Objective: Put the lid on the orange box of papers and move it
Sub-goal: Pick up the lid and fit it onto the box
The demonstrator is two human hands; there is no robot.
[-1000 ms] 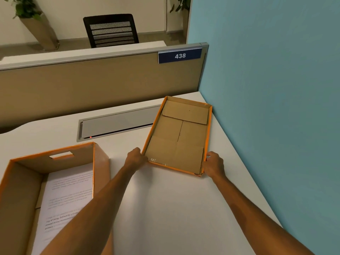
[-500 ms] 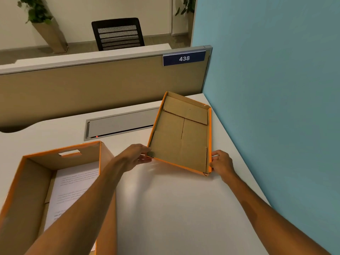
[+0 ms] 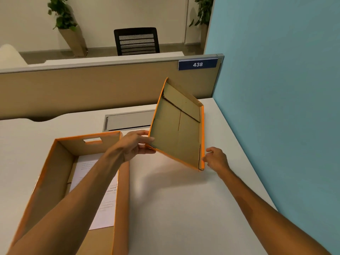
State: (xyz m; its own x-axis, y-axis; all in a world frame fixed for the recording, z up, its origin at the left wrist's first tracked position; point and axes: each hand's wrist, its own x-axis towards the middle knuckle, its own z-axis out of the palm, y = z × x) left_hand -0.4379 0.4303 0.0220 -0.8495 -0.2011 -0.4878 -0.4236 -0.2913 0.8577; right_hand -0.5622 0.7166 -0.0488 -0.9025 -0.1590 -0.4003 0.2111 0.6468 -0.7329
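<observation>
The orange lid (image 3: 176, 126) is tilted up off the white desk, its brown cardboard inside facing me. My left hand (image 3: 136, 144) grips its near left corner. My right hand (image 3: 216, 159) sits at the near right corner, fingers loosely curled against the edge. The orange box (image 3: 121, 173) stands open at the lower left, with printed white papers (image 3: 95, 190) lying flat inside. My left forearm crosses over the box.
A grey cable flap (image 3: 127, 120) is set into the desk (image 3: 184, 208) behind the lid. A beige partition (image 3: 82, 92) with a blue "438" sign (image 3: 197, 64) runs along the back. A blue wall (image 3: 276, 107) borders the desk's right side.
The lid has come up from lying flat on the desk, its far end now raised and the whole lid tilted toward me. Both hands rose with it.
</observation>
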